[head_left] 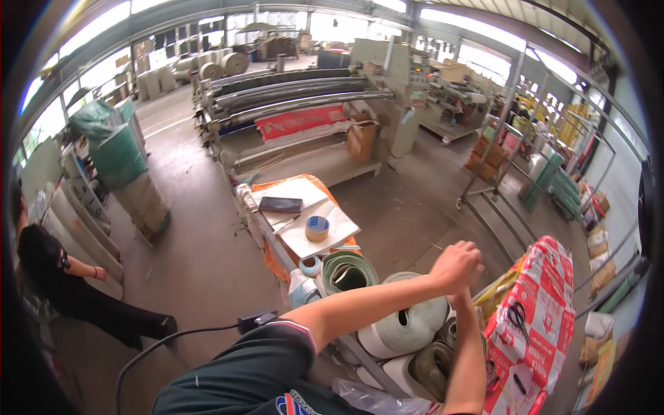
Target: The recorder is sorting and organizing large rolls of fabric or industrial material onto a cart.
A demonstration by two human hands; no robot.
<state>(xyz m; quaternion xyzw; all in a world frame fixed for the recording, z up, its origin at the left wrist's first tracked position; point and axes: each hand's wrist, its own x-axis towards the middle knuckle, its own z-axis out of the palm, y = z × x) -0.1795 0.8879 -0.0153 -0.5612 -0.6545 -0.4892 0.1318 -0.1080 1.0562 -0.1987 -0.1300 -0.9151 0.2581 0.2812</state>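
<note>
Your fingers are curling shut: the left hand [455, 266] is balled into a fist, raised over the cart, and whatever it is gripping is hidden inside it, so you cannot tell what, if anything, it holds. The right hand [462, 299] is coming up from below on a nearly upright forearm and is meeting the left just under it; its fingers are tucked behind the left fist, so their spread is not readable either.

Both hands are working close beside the upper left edge of the red and white printed sack [536, 318], which is standing tilted to your right with its long axis running from top to lower edge of the view. The right hand is sitting nearer to that sack edge; the left arm is reaching across your body to get there. A pair of black scissors [515, 315] is lying on the sack face, just right of the hands.

Below the fists, pale rolls of strapping [404, 325] are crowding the cart, with a green roll [348, 271] beside them. Farther out, a tape roll [317, 227] and a dark flat device [280, 204] are resting on white sheets on the table [332, 235]. Open floor is lying to the left, where another person [62, 277] is crouching; metal rails [498, 214] are hemming in the right.
</note>
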